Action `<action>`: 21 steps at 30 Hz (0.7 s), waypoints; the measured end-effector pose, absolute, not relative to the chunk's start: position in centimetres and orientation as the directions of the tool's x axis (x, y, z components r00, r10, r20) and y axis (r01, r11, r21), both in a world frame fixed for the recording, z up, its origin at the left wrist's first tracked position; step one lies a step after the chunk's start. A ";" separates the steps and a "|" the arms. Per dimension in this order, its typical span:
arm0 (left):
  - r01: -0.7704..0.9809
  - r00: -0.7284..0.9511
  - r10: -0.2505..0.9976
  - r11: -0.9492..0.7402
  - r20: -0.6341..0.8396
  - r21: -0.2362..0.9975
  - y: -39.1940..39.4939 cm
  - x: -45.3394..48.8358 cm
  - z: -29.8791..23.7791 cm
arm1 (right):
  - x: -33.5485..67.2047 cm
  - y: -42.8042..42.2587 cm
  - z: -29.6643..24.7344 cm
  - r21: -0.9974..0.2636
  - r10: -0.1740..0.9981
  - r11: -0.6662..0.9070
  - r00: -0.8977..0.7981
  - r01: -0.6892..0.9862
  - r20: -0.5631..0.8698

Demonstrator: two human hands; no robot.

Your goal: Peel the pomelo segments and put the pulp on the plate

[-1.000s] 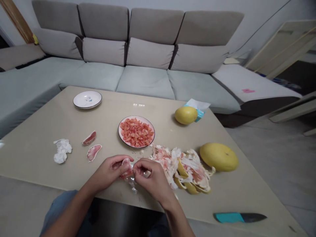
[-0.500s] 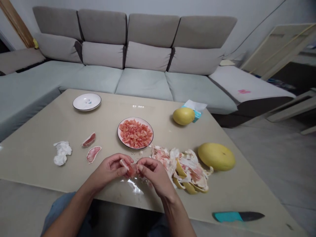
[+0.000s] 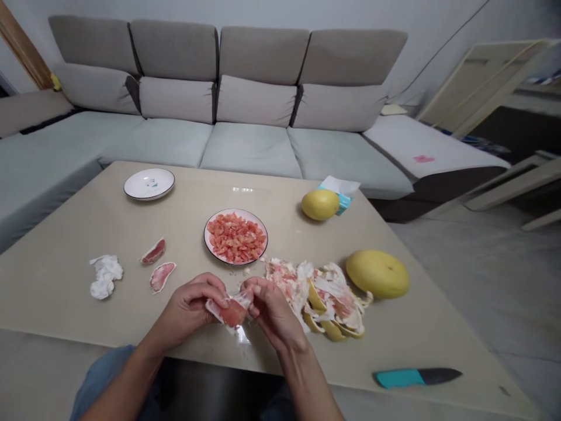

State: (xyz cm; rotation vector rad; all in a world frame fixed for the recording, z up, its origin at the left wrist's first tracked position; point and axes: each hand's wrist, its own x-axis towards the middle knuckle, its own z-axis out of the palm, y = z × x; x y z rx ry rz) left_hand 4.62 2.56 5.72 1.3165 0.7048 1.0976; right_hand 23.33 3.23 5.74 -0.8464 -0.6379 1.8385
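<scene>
A red pomelo segment [image 3: 234,313] is held between both hands over the table's front edge. My left hand [image 3: 193,307] is closed around its left side. My right hand [image 3: 272,310] pinches a pale strip of membrane at the segment's upper right, and the red flesh shows bare between them. Just beyond the hands, a plate [image 3: 207,246] carries a heap of peeled red flesh. To the left lie two more segments, one pomelo wedge [image 3: 153,251] behind the other wedge [image 3: 162,277]. A pile of peel and membrane [image 3: 326,298] sits right of my right hand.
A whole pomelo [image 3: 377,273] lies right of the peel, another pomelo [image 3: 320,204] farther back against a tissue pack [image 3: 344,203]. A teal-handled knife [image 3: 417,377] rests at the front right. Crumpled tissue [image 3: 105,276] and a white plate [image 3: 149,184] are on the left.
The segment has turned so more red flesh faces up, and the membrane is stretched out toward my right hand. The whole view has shifted slightly, moving the scene a little leftward.
</scene>
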 end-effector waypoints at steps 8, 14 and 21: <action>-0.261 0.372 0.881 -0.202 0.292 0.944 2.7 5.0 5.7 | 22.7 3.0 6.0 -0.671 0.906 -0.419 -0.329 -0.612 -0.266; -0.229 0.339 0.901 -0.202 0.272 0.952 2.8 4.5 5.6 | 24.5 2.6 6.3 -0.757 0.866 -0.445 -0.445 -0.478 -0.228; -0.150 0.399 0.885 -0.194 0.239 0.970 2.9 4.4 5.6 | 24.9 2.0 6.6 -0.896 0.879 -0.352 -0.424 -0.270 -0.218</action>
